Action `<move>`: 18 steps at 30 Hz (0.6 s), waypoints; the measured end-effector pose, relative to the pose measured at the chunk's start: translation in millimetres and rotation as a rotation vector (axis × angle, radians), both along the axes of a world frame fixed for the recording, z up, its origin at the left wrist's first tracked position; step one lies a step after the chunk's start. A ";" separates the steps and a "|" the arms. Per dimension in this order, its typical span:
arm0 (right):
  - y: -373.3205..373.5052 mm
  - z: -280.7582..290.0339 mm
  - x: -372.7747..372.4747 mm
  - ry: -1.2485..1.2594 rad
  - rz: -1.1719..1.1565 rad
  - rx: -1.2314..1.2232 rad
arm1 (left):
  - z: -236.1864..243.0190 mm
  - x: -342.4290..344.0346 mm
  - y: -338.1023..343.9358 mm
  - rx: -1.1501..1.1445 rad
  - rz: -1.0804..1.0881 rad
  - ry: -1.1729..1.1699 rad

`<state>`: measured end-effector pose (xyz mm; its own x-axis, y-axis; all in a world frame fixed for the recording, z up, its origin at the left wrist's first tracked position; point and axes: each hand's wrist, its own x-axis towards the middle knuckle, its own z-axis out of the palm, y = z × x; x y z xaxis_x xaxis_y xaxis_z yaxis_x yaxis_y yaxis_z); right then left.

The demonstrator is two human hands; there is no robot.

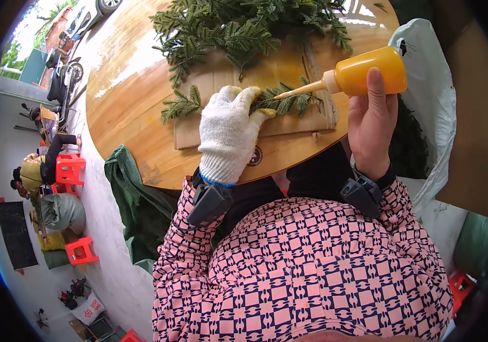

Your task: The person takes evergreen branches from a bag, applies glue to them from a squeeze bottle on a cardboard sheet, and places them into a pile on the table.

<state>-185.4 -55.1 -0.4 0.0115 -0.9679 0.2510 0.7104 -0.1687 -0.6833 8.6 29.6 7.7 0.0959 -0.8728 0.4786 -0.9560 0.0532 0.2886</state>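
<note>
My left hand (228,128), in a white knitted glove with yellowish fingertips, is closed on a green artificial fir sprig (182,105) that shows on both sides of it. The sprig lies over a flat piece of cardboard (221,132) on the round wooden table. In my bare right hand (371,128) is a yellow squeeze bottle (378,69), tilted on its side. Its long tapered nozzle (305,89) points left, with the tip at the sprig beside my gloved fingers. Whether liquid is coming out is too small to tell.
A heap of fir sprigs (244,34) covers the table's far side. White plastic sacking (435,102) hangs at the right, and a green sack (133,188) is at the table's left edge. Red stools (70,170), people (30,171) and a motorbike (59,82) are farther left.
</note>
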 end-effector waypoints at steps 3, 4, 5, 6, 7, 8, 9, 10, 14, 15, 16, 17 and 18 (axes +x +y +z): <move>-2.2 -1.8 -0.5 0.041 0.020 -0.033 | -0.7 0.3 -0.8 -0.002 -0.007 -0.019; -2.9 -1.8 -0.8 0.052 0.016 -0.042 | -1.4 0.8 -1.0 -0.007 -0.011 -0.020; -3.5 -1.7 -1.1 0.062 0.012 -0.050 | -2.1 1.4 -1.2 -0.012 -0.016 -0.021; -4.0 -1.5 -2.2 0.072 0.006 -0.059 | -2.3 1.6 -1.8 -0.018 -0.022 -0.023; -4.4 -0.9 -3.3 0.073 0.003 -0.059 | -2.0 1.8 -2.1 -0.018 -0.025 -0.022; -4.9 0.1 -4.6 0.080 -0.006 -0.068 | -1.4 2.1 -1.9 -0.011 -0.025 -0.026; -5.3 1.1 -6.0 0.088 -0.015 -0.077 | -0.5 2.5 -1.5 -0.005 -0.025 -0.030; -5.7 1.8 -7.4 0.095 -0.025 -0.086 | 0.5 2.7 -1.2 0.002 -0.025 -0.035; -7.5 0.8 -15.6 0.074 -0.046 -0.076 | 3.7 1.2 -1.6 0.011 -0.022 -0.032; -8.0 0.1 -18.0 0.075 -0.051 -0.076 | 2.9 1.6 -1.5 0.012 -0.028 -0.032; -8.8 -0.7 -20.6 0.071 -0.059 -0.071 | 1.4 2.4 -1.2 0.007 -0.031 -0.022; -9.5 -1.6 -23.3 0.067 -0.067 -0.066 | -0.2 3.2 -0.9 0.004 -0.033 -0.013; -9.9 -2.5 -26.0 0.064 -0.076 -0.061 | -1.0 3.4 -0.7 0.000 -0.036 -0.002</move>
<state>-211.4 -64.9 -2.9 -0.0431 -0.9495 0.3108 0.6493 -0.2631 -0.7136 12.0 28.9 6.7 0.0628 -0.8758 0.4786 -0.9541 0.0880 0.2862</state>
